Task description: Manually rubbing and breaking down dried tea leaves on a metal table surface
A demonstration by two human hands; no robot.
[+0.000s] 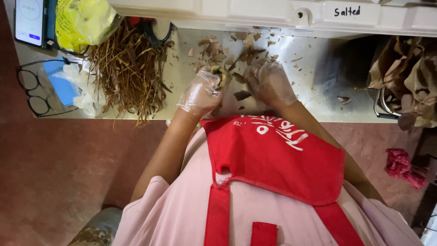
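Note:
Both my hands wear clear plastic gloves and work close together over a steel table (314,68). My left hand (200,93) is closed around a small dark dried leaf piece (221,75) with a yellowish patch. My right hand (269,82) is curled just to the right of it, fingers bent over dried leaf bits; whether it grips anything is hidden by the fingers. Brown leaf fragments (241,50) lie scattered on the steel beyond my hands, and one larger flake (241,95) sits between my wrists.
A heap of dry brown stems (127,68) lies to the left. Further left are eyeglasses (32,91), a phone (29,20), a yellow bag (82,20) and blue-white plastic (68,86). A white box (273,13) spans the back. Large dried leaves (405,77) fill a container right. A red cloth (403,166) lies on the floor.

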